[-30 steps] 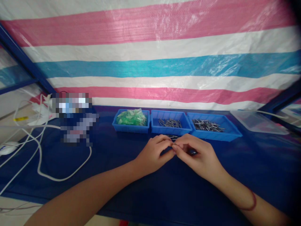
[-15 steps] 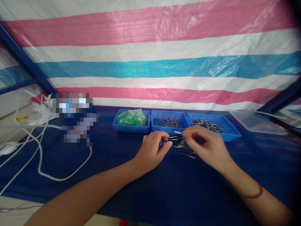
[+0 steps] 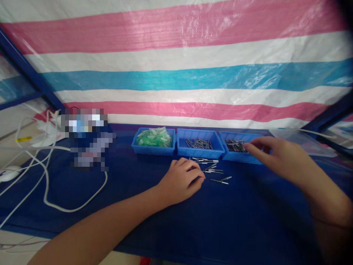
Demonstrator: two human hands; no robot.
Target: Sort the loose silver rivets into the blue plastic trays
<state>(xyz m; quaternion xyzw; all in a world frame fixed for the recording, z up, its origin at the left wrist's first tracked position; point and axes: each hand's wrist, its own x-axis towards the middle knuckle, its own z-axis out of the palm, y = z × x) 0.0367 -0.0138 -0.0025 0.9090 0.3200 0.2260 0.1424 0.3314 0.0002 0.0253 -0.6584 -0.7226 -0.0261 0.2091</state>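
Loose blind rivets [image 3: 205,161] lie in small groups on the dark blue table in front of the bins. My left hand [image 3: 183,180] rests on the table beside them, fingers curled and the thumb drawn in near the index finger; whatever is under the fingers is hidden. My right hand [image 3: 278,158] reaches over the right blue bin [image 3: 245,157], its thumb and index finger close together at the rivets [image 3: 234,145] inside. Anything between those fingertips is too small to make out.
The middle blue bin [image 3: 201,150] holds more rivets. Green and clear plastic packets [image 3: 154,137] fill the left blue bin [image 3: 153,150]. A clear plastic lid [image 3: 311,145] lies at the right. White cables [image 3: 74,210] loop across the table's left side; a striped sheet [image 3: 176,81] hangs behind.
My right hand has moved right, from above the loose rivets with a rivet in its fingertips to the right bin. My left hand's fingers have curled in and shifted slightly toward me.
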